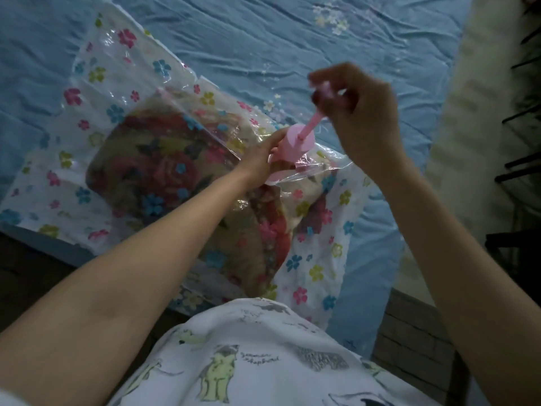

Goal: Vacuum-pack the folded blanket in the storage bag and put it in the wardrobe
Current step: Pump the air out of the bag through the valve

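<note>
A: Where is the pump (294, 146) sitting?

B: Upright on the bag (96, 92) over the blanket (164, 168), on the bed (263, 33). The left hand (263, 159) is gripping its barrel; the right hand (360, 112), directly above, is holding the plunger handle, rod running up between them.

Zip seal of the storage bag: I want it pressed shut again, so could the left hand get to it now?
Probably not at once: the left hand grips the pink pump; the zip seal lies uncovered just beyond it.

L hand (260, 159) gripping low, R hand (355, 105) raised, fingers curled, arms outstretched
</note>
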